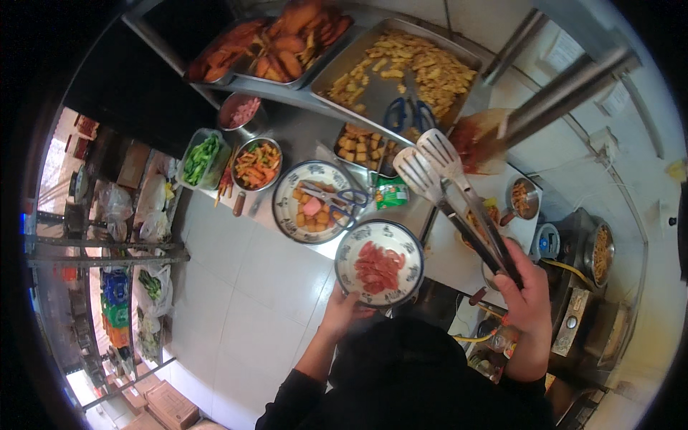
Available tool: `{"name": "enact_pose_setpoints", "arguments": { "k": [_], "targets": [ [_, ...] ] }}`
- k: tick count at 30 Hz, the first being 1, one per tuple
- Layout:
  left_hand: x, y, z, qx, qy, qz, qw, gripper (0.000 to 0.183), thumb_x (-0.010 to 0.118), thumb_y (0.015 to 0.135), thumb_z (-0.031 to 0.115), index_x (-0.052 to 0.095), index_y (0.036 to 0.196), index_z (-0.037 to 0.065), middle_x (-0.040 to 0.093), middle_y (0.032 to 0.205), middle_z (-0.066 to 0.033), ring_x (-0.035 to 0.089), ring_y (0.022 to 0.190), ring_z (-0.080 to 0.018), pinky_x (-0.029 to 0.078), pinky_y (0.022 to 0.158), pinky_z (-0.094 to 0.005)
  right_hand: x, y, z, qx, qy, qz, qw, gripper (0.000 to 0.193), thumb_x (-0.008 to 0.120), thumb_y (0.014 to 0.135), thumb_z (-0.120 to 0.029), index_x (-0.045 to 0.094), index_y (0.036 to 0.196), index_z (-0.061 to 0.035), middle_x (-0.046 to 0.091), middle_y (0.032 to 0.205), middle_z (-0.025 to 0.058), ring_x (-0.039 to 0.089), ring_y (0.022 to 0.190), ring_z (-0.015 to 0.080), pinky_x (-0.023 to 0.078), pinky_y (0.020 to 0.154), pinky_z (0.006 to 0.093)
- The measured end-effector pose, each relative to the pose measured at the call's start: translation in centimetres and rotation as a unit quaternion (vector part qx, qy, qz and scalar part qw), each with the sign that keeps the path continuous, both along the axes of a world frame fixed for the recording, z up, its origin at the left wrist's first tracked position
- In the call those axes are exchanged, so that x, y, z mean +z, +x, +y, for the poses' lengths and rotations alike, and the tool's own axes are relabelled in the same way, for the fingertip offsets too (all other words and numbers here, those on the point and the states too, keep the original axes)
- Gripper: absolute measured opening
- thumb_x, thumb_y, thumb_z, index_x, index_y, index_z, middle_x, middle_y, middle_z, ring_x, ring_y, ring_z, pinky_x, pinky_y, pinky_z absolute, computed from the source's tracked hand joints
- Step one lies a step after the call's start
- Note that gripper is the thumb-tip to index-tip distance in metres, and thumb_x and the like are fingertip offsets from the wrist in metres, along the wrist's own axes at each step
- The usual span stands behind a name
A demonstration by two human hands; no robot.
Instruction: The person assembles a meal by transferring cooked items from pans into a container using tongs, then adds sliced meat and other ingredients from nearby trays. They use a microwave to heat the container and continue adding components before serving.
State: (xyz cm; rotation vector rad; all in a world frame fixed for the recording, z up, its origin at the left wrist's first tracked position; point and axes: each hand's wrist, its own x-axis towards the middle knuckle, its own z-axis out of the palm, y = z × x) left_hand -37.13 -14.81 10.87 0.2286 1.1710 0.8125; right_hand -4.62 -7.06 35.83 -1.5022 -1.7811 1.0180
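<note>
My left hand [338,314] grips the near rim of a white patterned bowl [352,271] with a dark edge. Thin red slices [378,266], which look like sausage or meat, lie inside it. Slotted metal tongs [420,173] with black handles are held in my right hand [527,290]; their heads are spread apart above the counter, with nothing visible between them. Left of my bowl stands a second patterned bowl [284,215] holding brown cubes and a pink chunk [312,206]. Blue-handled scissors [350,203] rest across it.
A raised shelf bears a tray of yellow fried pieces [437,72] and trays of browned food [290,54]. On the counter are a tub of greens [201,159], a metal bowl of mixed vegetables [257,164] and a green packet [391,193]. Cooking equipment [571,321] stands right.
</note>
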Motion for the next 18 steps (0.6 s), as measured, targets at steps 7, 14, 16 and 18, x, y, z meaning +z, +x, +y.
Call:
{"name": "enact_pose_setpoints", "arguments": {
  "k": [7,14,16,18],
  "targets": [
    [-1.2,2.8,0.1,0.088,-0.014,0.036,0.995,0.056,0.052,0.107,0.021,0.021,0.152,0.008,0.059,0.126,-0.0242,0.071,0.095,-0.0351,0.063,0.077,-0.0457,0.4,1.5,-0.4,-0.043,0.031,-0.022,0.998,0.045,0.063,0.097,-0.007,0.056,0.140,0.0023,0.066,0.086,0.0084,0.062,0.058,0.0111,0.053,0.056,0.0270],
    [1.6,-3.0,-2.3,0.024,-0.037,0.180,0.983,0.057,0.052,0.106,0.044,0.043,0.143,0.002,0.065,0.121,-0.0190,0.070,0.096,-0.0286,0.059,0.076,-0.0374,4.7,-3.7,7.5,-0.044,-0.011,-0.086,0.995,0.031,0.053,0.103,-0.017,0.063,0.128,-0.0007,0.062,0.071,0.0082,0.058,0.054,0.0156,0.048,0.054,0.0329],
    [2.0,-5.1,-1.8,0.039,0.003,0.195,0.980,0.054,0.052,0.106,0.043,0.047,0.140,0.002,0.066,0.119,-0.0183,0.070,0.095,-0.0276,0.058,0.076,-0.0373,5.5,-6.2,12.0,-0.004,0.052,-0.196,0.979,0.028,0.049,0.105,-0.019,0.064,0.120,-0.0011,0.060,0.071,0.0093,0.057,0.055,0.0166,0.047,0.054,0.0335],
    [2.3,-7.0,-0.9,0.055,0.034,0.205,0.977,0.050,0.052,0.106,0.042,0.051,0.135,0.002,0.066,0.115,-0.0172,0.069,0.092,-0.0258,0.057,0.076,-0.0363,5.8,-9.0,16.1,0.015,0.055,-0.318,0.946,0.029,0.047,0.106,-0.024,0.065,0.109,-0.0012,0.061,0.071,0.0101,0.059,0.055,0.0187,0.047,0.054,0.0352]
  ]
}}
